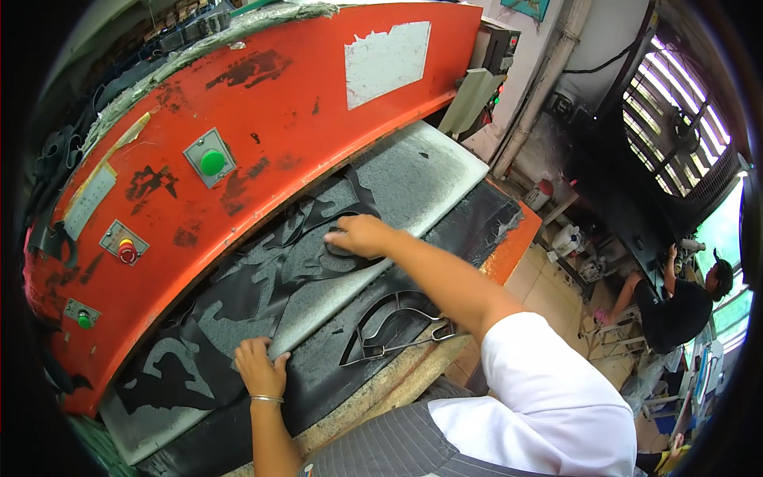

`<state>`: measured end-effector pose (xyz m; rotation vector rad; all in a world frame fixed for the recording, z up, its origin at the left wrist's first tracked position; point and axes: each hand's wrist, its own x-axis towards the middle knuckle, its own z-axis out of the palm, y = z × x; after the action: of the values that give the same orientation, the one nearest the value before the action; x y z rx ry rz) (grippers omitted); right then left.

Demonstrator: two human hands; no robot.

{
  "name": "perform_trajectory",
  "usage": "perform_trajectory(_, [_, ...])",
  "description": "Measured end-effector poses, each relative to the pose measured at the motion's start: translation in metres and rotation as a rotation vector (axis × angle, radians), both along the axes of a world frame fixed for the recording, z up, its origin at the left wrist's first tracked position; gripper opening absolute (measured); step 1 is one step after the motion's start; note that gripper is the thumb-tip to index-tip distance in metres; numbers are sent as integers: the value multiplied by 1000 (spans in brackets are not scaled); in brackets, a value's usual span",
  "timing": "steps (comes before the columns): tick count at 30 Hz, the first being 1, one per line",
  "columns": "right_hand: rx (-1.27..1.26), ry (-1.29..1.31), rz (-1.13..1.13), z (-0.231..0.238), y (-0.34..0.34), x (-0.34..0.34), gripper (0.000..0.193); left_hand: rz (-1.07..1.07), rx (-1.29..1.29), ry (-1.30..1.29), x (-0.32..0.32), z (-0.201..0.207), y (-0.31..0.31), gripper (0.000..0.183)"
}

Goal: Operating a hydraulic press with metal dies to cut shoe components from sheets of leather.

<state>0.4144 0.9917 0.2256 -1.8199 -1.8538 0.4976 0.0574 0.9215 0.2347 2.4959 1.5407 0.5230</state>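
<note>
Handling the cut sheet (278, 302) on the board (421, 167) seemed the step in hand: my left hand (257, 367) lay half-open at the near edge, my right hand (362, 236) curled over the sheet, any hold hidden, and clearing it looked to call for a firm pinch.

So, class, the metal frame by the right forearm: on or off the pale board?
Off: the metal frame lies on the black surface, apart from the pale board.

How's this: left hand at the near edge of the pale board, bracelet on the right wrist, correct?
Not quite: the head view shows the bracelet on the left wrist; the left hand is indeed at the near edge of the pale board.
</note>
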Motion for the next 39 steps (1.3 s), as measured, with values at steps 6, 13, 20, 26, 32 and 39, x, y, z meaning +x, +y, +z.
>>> perform_trajectory(6, [-218,359,-18,46,-49,70,52,-168,-98,-93,-7,-11,-22,22])
perform_trajectory(13, [83,83,-272,32,-15,70,43,-231,-12,-206,20,-4,-49,19])
perform_trajectory(20, [109,-116,-151,-25,-25,54,64,-252,-95,-278,6,-23,-50,14])
perform_trajectory(26, [50,165,22,0,-18,69,66,-199,-152,-319,7,-25,-40,11])
perform_trajectory(32, [224,-544,364,32,0,90,64,-203,-159,-374,7,-33,-34,10])
perform_trajectory(39, [-28,-23,22,38,1,65,32,-173,-182,-379,-3,-36,-36,10])
